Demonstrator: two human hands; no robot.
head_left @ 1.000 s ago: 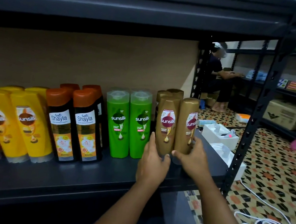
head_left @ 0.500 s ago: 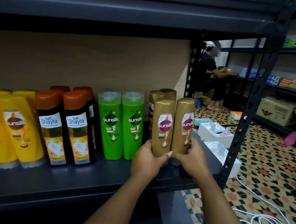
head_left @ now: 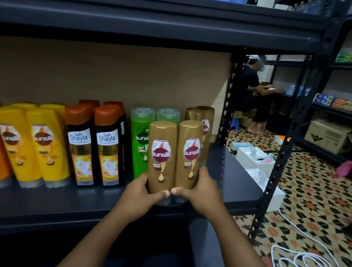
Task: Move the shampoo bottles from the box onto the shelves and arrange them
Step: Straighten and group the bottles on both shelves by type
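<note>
- Dark shelf, patterned floor off to your right.
- Your left hand and right hand each grip a gold bottle low down, probably lifted.
- Shelf edge just under your hands; bare shelf right of your right hand.
- Green bottles just behind.

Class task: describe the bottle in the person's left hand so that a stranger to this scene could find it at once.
Start at the dark shelf with its row of coloured bottles. At its right end, two hands hold two gold bottles; the left hand grips the left gold bottle, whose Sunsilk label faces you squarely.
</note>
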